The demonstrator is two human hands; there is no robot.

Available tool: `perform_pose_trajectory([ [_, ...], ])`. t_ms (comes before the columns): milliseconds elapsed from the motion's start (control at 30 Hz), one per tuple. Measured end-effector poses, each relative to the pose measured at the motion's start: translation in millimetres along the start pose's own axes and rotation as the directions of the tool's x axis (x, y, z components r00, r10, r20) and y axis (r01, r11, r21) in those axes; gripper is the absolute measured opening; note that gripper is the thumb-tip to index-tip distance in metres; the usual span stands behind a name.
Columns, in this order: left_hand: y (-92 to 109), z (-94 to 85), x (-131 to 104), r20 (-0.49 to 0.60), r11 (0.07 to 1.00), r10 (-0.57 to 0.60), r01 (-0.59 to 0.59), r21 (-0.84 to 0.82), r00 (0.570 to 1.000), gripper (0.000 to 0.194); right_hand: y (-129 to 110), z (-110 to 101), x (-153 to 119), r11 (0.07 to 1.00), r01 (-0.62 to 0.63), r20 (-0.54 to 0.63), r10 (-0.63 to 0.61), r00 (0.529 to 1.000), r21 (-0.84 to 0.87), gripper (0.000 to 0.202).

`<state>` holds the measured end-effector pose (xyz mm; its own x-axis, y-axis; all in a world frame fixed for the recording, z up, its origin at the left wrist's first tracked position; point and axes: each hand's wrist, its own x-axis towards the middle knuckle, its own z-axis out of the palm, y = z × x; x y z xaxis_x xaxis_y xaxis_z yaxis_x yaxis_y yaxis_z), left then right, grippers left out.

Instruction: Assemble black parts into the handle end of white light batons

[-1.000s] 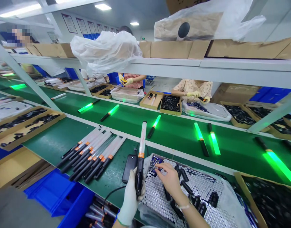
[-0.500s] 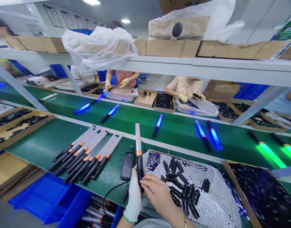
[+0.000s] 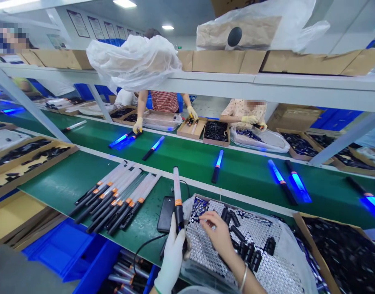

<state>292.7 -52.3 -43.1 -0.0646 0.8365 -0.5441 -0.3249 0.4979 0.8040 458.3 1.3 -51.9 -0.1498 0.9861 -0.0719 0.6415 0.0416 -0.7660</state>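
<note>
Wrapped in a white glove, my left hand [image 3: 174, 251] grips the black handle of an upright light stick [image 3: 177, 190] with a clear tube and an orange band. My bare right hand [image 3: 216, 234] hovers over the tray of batteries [image 3: 202, 241], its fingers bent near the loose blue batteries at the upper left corner. Whether its fingertips hold anything is too small to tell. Black cylindrical parts [image 3: 237, 233] lie on the batteries beside that hand. Left of the held stick, a black power bank [image 3: 166, 214] rests on the green table.
Unlit sticks [image 3: 114, 196] lie in a row on the left. Behind the table, a green belt [image 3: 187, 155] carries glowing sticks. A box of black parts [image 3: 337, 245] stands at right. Blue bins [image 3: 65, 249] are below. Gloved co-workers sit or stand across, under a shelf [image 3: 218, 81].
My right hand has left the held stick and moved up and right over the batteries. Glowing sticks have shifted right in view. A co-worker's hand now reaches into a box across the belt.
</note>
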Motion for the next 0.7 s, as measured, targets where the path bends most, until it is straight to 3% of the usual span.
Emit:
perform_pose_trajectory([
  [33, 0.4, -0.2, 1.3, -0.001, 1.000, -0.001, 0.001, 0.031, 1.000, 0.082, 14.5, -3.7, 11.6, 0.987, -0.037, 0.035, 0.043, 0.998, -0.155, 0.022],
  [133, -0.7, 1.5, 8.8, -0.019, 0.997, 0.007, -0.006, 0.072, 1.000, 0.090, 46.0, -9.0, 42.7, 0.943, -0.045, 0.094, 0.080, 0.992, -0.330, 0.023],
  [267, -1.8, 8.4, 18.8, -0.040, 0.997, 0.038, -0.035, 0.075, 0.998, 0.087, 55.1, -1.9, 64.1, 0.901, -0.040, 0.149, 0.116, 0.982, -0.433, 0.016],
  [400, 5.4, 11.8, 21.9, -0.067, 0.995, 0.101, -0.099, 0.030, 0.993, 0.081, 48.9, 5.1, 74.8, 0.878, -0.065, 0.177, 0.167, 0.970, -0.473, 0.011],
  [533, 16.1, 6.7, 21.7, -0.091, 0.989, 0.139, -0.143, -0.040, 0.986, 0.074, 34.1, -3.8, 73.0, 0.920, -0.049, 0.170, 0.124, 0.978, -0.390, 0.014],
  [700, 19.5, -0.1, 14.4, -0.045, 0.991, 0.071, -0.076, -0.108, 0.996, 0.071, -18.7, -33.9, 37.0, 0.993, -0.008, 0.186, 0.031, 0.982, -0.120, 0.021],
])
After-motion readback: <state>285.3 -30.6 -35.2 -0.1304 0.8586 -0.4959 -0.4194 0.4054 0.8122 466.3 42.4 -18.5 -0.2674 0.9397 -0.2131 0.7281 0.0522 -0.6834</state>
